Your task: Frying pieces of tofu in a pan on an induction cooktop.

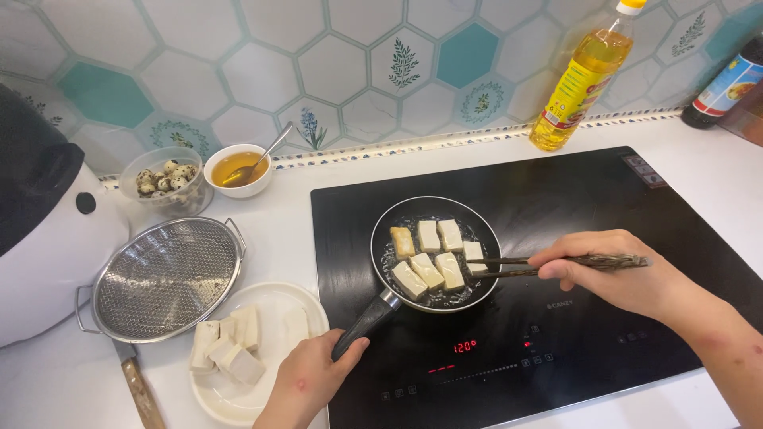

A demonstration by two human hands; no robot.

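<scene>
Right hand point(616, 270) closed around a pair of dark wooden chopsticks point(548, 265), held near level; tips reach the rightmost block of pale tofu point(474, 254) at the right edge of the pan, one tip each side of it as far as can be told.

Left hand point(310, 380) wrapped round the black handle point(364, 322) of the small round dark frying pan point(482, 230), thumb on top, fingers curled under.

Pan sits on the flat black induction hob point(572, 199), left of centre. Seven tofu blocks in bubbling oil: six still pale, one at upper left point(403, 241) browned golden.

Red digits lit on hob's front control strip point(465, 347).

Left of hob, on white counter point(286, 230): round white plate point(274, 306) with raw tofu blocks point(226, 345), just beside left hand. Round steel mesh strainer point(165, 278) with two handles overlaps plate's upper left rim. Wooden-handled knife point(139, 389) partly under strainer.

Further back: clear tub of speckled quail eggs point(163, 179); small white bowl of amber liquid point(237, 168) with metal spoon. White rice cooker with black lid point(40, 222) at far left.

Back right against tiled wall: tall plastic bottle of yellow oil point(584, 75); dark bottle point(727, 83) at corner.
</scene>
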